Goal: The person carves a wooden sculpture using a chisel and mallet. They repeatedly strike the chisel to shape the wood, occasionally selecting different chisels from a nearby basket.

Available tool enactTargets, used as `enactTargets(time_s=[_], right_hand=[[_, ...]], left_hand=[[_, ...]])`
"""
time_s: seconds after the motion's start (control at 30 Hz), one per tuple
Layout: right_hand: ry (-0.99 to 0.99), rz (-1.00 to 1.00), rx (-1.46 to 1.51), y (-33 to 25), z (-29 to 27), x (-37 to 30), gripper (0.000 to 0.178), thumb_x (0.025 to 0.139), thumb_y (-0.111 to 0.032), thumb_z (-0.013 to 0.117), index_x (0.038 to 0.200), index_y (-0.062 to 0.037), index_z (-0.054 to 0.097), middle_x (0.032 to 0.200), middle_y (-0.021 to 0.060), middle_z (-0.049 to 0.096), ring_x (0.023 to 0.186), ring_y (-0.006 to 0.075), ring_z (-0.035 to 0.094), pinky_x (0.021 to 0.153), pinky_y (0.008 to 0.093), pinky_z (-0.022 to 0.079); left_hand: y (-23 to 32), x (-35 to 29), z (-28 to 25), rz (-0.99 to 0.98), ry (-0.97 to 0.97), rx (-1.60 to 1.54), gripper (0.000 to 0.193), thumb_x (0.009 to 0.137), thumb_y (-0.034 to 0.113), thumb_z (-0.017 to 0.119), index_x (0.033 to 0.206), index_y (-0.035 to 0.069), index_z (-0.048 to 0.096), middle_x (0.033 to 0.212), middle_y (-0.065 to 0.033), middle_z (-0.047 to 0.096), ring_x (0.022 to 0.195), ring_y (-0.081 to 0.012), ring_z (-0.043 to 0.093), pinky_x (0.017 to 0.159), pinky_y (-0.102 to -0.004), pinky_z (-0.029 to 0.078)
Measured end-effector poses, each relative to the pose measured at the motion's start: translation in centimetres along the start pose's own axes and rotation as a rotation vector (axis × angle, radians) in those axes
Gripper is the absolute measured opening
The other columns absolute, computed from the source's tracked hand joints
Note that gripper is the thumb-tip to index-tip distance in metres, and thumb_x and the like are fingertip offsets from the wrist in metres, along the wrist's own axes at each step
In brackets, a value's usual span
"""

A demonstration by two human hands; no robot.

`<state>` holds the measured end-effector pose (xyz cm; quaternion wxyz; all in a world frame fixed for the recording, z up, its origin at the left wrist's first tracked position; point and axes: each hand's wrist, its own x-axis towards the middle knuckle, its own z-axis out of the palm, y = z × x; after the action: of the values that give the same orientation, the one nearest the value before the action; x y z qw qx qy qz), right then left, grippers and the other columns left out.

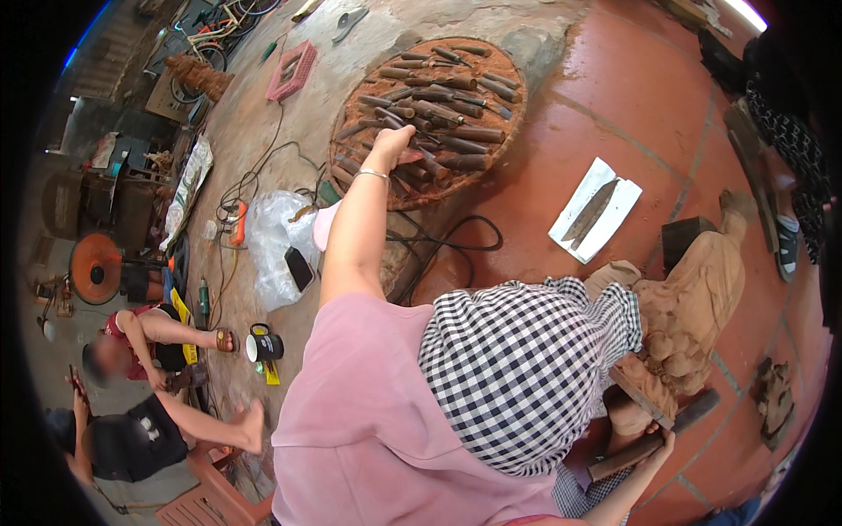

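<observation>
My left hand (396, 149), with a bracelet at the wrist, reaches into a round shallow basket (519, 86) of reddish wood dust. Its fingers are bent among several chisels (474, 133) with dark handles; what they grip is hidden. My right hand (653, 451) is closed round a dark wooden bar (697, 412) at lower right. Beside it, a carved light-brown wooden piece (702, 280) lies over the tiles, with a narrow board (640, 396) against its near end. A black-and-white checked cloth (509, 377) covers much of the space between my arms.
On the red tiles, white paper (624, 206) bears dark tapering pieces. Left of my arm are a plastic bag (267, 232), a phone (298, 268), loose black cables (460, 245) and a dark mug (263, 344). A pink crate (292, 70) stands farther back. Other people sit at left; another's leg shows far right.
</observation>
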<state>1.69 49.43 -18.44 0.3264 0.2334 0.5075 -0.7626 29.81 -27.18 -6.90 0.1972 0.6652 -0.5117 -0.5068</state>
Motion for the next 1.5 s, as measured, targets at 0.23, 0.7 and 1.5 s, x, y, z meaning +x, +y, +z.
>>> enactTargets(time_s=[0.23, 0.7, 1.5], right_hand=[[0.020, -0.026, 0.014, -0.1, 1.2, -0.7, 0.023, 0.083, -0.014, 0.055, 0.101, 0.0017, 0.053, 0.080, 0.0121, 0.058, 0.073, 0.0226, 0.056, 0.070, 0.0299, 0.049], [0.012, 0.007, -0.018, -0.2, 0.5, -0.3, 0.023, 0.082, -0.016, 0.057, 0.095, 0.0026, 0.053, 0.080, 0.0125, 0.059, 0.074, 0.0231, 0.056, 0.073, 0.0303, 0.049], [-0.047, -0.013, -0.023, 0.1, -1.9, 0.8, 0.030, 0.086, -0.020, 0.058, 0.106, 0.0025, 0.054, 0.086, 0.0118, 0.060, 0.077, 0.0214, 0.057, 0.072, 0.0298, 0.049]], left_hand=[[1.8, -1.5, 0.1, 0.184, -0.143, -0.235, 0.028, 0.098, 0.022, 0.055, 0.105, -0.005, 0.057, 0.091, -0.0173, 0.068, 0.072, -0.0232, 0.071, 0.056, -0.0309, 0.061], [-0.5, -0.5, -1.1, 0.128, -0.066, -0.073, 0.079, 0.073, -0.017, 0.074, 0.135, -0.001, 0.028, 0.121, -0.0233, 0.055, 0.098, -0.0343, 0.069, 0.080, -0.0377, 0.064], [-5.1, 7.9, -10.6, -0.124, 0.298, 0.170, 0.026, 0.079, 0.033, 0.074, 0.090, 0.011, 0.065, 0.088, -0.0001, 0.062, 0.074, -0.0125, 0.060, 0.068, -0.0258, 0.054]])
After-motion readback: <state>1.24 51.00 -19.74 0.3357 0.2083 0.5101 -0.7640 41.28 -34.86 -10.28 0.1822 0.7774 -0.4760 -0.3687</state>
